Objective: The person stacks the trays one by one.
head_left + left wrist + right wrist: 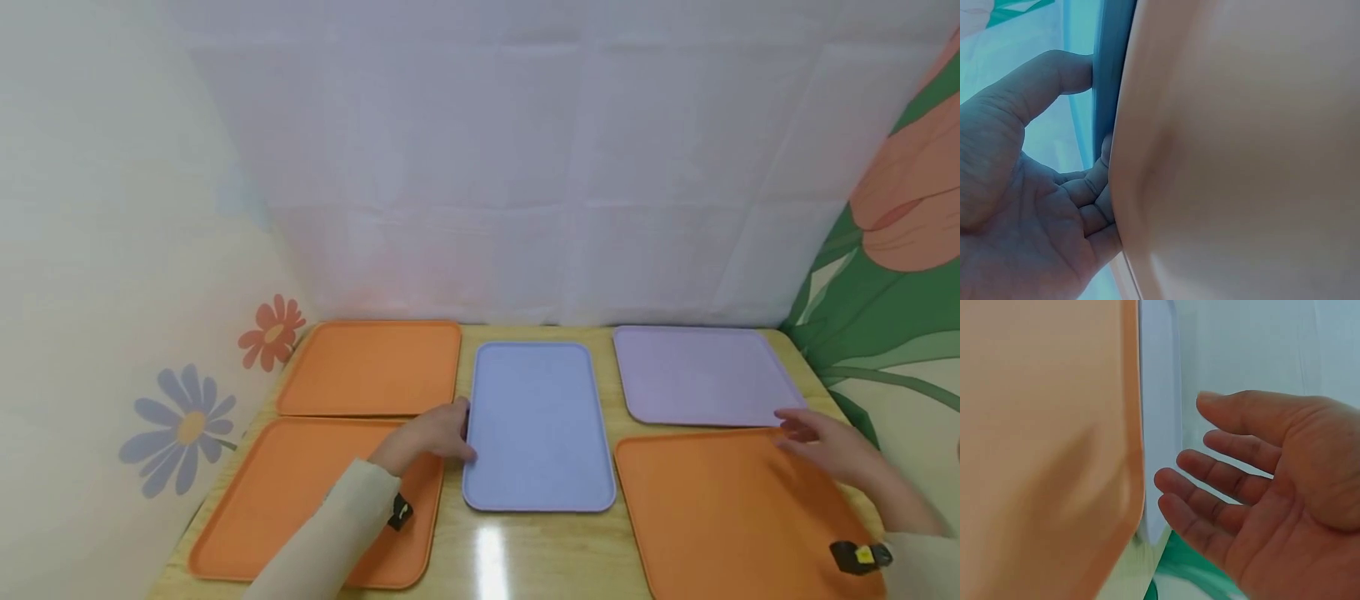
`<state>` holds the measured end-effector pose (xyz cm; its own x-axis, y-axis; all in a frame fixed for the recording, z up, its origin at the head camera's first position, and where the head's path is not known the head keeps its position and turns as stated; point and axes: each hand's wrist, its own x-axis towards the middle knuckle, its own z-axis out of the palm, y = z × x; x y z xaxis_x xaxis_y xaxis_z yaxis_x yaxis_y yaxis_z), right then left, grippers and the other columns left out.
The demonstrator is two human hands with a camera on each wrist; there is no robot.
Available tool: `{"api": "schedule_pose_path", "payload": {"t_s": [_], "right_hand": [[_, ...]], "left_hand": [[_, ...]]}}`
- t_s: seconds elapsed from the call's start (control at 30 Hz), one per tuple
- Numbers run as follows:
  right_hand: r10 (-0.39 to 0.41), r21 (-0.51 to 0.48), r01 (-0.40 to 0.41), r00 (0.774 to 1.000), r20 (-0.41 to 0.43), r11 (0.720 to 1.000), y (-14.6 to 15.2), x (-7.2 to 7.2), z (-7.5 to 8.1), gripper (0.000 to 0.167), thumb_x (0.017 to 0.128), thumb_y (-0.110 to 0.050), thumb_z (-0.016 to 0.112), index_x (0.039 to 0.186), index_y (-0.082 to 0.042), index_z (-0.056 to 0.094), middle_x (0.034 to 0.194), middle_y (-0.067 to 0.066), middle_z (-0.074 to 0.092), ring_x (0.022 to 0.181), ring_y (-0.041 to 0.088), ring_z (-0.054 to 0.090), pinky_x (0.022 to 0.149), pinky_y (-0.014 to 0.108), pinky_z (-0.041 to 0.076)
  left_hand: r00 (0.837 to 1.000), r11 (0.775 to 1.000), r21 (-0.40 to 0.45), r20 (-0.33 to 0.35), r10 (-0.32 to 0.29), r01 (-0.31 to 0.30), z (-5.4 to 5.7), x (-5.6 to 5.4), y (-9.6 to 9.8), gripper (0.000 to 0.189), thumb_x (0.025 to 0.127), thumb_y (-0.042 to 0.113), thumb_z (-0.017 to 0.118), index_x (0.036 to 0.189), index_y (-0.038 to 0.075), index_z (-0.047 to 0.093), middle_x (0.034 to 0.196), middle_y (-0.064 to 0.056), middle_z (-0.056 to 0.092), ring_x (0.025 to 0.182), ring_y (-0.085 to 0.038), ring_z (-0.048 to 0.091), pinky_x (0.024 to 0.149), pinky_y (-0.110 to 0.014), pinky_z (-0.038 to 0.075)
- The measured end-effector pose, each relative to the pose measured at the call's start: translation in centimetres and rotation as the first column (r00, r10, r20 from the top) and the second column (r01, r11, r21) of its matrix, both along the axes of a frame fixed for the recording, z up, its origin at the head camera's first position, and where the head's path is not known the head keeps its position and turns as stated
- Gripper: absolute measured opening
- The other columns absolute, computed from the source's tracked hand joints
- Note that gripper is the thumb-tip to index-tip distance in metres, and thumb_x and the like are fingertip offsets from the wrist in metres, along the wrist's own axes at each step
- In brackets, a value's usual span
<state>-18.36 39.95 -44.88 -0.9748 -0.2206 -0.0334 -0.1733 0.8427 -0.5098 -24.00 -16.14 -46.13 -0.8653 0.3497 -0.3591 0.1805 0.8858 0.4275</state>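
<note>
The light blue tray (536,425) lies upright-lengthwise in the middle of the wooden table. My left hand (435,431) is at its left rim, thumb and fingertips spread apart along that edge. In the left wrist view, the thumb of the left hand (1029,169) touches the blue rim (1110,81), and the other fingers bend toward it, partly hidden by an orange tray (1241,150). Over the far right corner of the right front orange tray (727,508), my right hand (836,446) hovers with loose, spread fingers. Nothing is in that hand, and its fingertips overlap the purple tray's (705,375) near corner.
Two more orange trays, one at the back left (371,367) and one at the front left (315,492), lie beside the blue tray; the left forearm crosses the front one. A white curtain (525,167) hangs behind the table (540,558). Flower-painted walls flank both sides.
</note>
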Motion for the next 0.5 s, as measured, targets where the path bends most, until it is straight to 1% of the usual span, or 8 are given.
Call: {"api": "schedule_pose_path", "payload": {"t_s": [0.03,0.13,0.27,0.33,0.37,0.5], "right_hand": [[-0.014,0.008,0.014,1.000,0.003,1.000,0.4,0.2,-0.1,0.046,0.094,-0.011,0.070,0.125,0.020,0.054,0.115,0.037,0.063,0.099,0.046,0.066,0.071,0.026,0.054],[-0.043,0.023,0.043,0.999,0.015,0.999,1.4,0.8,-0.3,0.044,0.094,-0.009,0.070,0.123,0.021,0.055,0.113,0.038,0.063,0.096,0.046,0.068,0.070,0.031,0.057],[-0.068,0.041,0.065,0.995,0.076,0.997,2.4,1.4,-0.8,0.047,0.095,-0.010,0.068,0.122,0.023,0.051,0.110,0.041,0.061,0.094,0.049,0.067,0.075,0.049,0.059],[-0.077,0.045,0.072,0.990,0.122,0.996,2.7,1.6,-1.1,0.050,0.096,-0.012,0.068,0.123,0.025,0.048,0.111,0.043,0.059,0.095,0.050,0.066,0.078,0.053,0.057],[-0.081,0.046,0.075,0.986,0.144,0.996,2.8,1.7,-1.2,0.052,0.096,-0.013,0.067,0.124,0.026,0.046,0.112,0.044,0.058,0.096,0.051,0.065,0.079,0.055,0.057],[-0.101,0.061,0.090,0.974,0.205,0.994,3.2,2.0,-1.6,0.058,0.097,-0.017,0.067,0.125,0.027,0.044,0.112,0.044,0.058,0.098,0.052,0.064,0.081,0.056,0.056]], "left_hand": [[1.000,1.000,0.000,0.001,0.001,-0.001,0.0,0.0,0.0,0.079,0.078,0.027,0.088,0.134,-0.007,0.044,0.116,-0.015,0.063,0.103,-0.023,0.059,0.098,-0.044,0.051],[1.000,1.000,0.006,0.001,0.010,-0.010,0.2,0.0,0.1,0.081,0.078,0.027,0.088,0.136,-0.008,0.043,0.118,-0.016,0.063,0.106,-0.024,0.060,0.100,-0.044,0.050],[0.999,0.999,0.012,0.008,0.034,-0.034,0.4,0.1,0.2,0.084,0.076,0.025,0.089,0.137,-0.010,0.043,0.121,-0.018,0.063,0.109,-0.027,0.060,0.101,-0.045,0.050],[0.999,0.999,0.007,0.014,0.047,-0.047,0.5,0.1,0.3,0.087,0.075,0.025,0.090,0.139,-0.010,0.042,0.123,-0.019,0.062,0.112,-0.028,0.060,0.102,-0.046,0.049],[0.998,0.999,0.004,0.017,0.053,-0.053,0.5,0.1,0.3,0.087,0.075,0.025,0.090,0.140,-0.010,0.042,0.124,-0.019,0.062,0.113,-0.028,0.060,0.102,-0.046,0.049],[0.997,0.997,-0.002,0.006,0.073,-0.073,0.5,-0.1,0.5,0.083,0.076,0.022,0.089,0.138,-0.009,0.045,0.121,-0.019,0.063,0.112,-0.030,0.061,0.101,-0.046,0.049]]}}
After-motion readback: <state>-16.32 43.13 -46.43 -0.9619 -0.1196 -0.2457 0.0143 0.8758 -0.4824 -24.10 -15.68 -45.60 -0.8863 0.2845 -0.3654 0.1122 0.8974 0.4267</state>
